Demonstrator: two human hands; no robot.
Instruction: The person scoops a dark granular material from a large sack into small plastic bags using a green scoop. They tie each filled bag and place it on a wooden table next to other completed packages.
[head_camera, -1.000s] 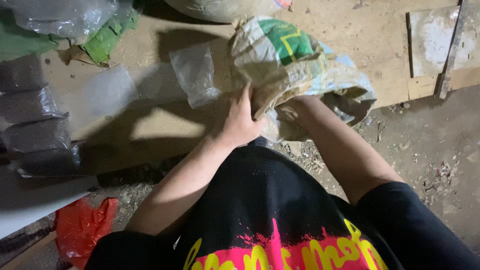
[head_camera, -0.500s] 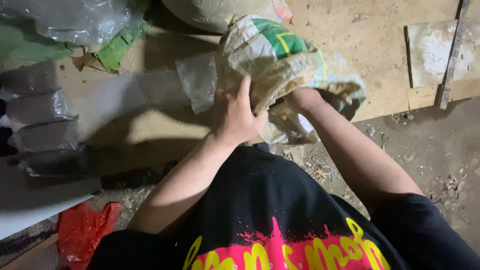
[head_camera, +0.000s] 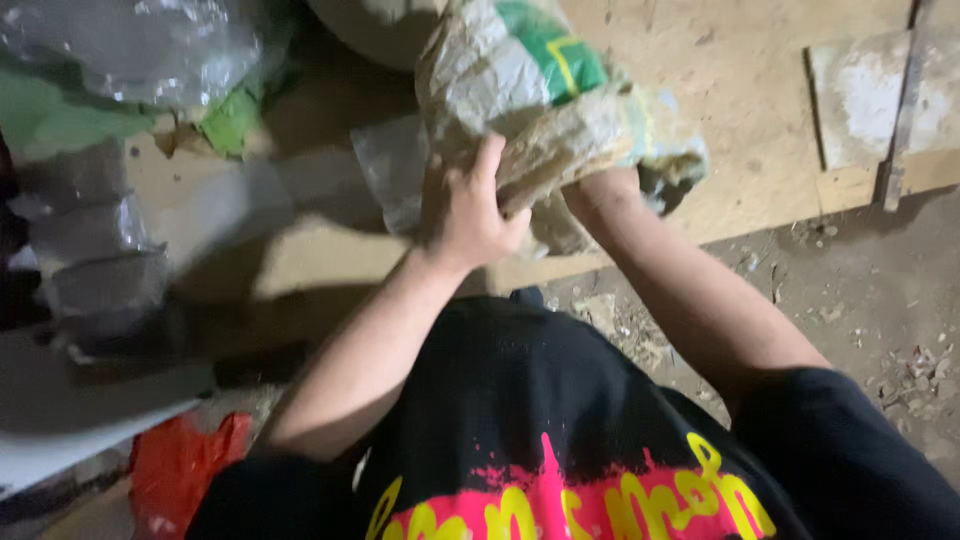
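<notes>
Fingers (head_camera: 478, 172) of the left hand (head_camera: 462, 215) curl shut on the crumpled woven sack (head_camera: 530, 100), near the wooden board's (head_camera: 740, 90) front edge. Right hand (head_camera: 590, 190) is buried inside; its grip cannot be told. Stiff, creased fabric could slip and spill. A clear plastic bag (head_camera: 385, 165) lies beside it.

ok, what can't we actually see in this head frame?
Head view only:
- Right hand: hidden past the wrist inside the woven sack, so its grip is unknown.
- Sack contents: covered by the sack's own folds.
- Left hand fingers: tips buried in sack and clear plastic bag.
- Sack top: cut by the upper edge.
- Whole frame: motion-blurred.
</notes>
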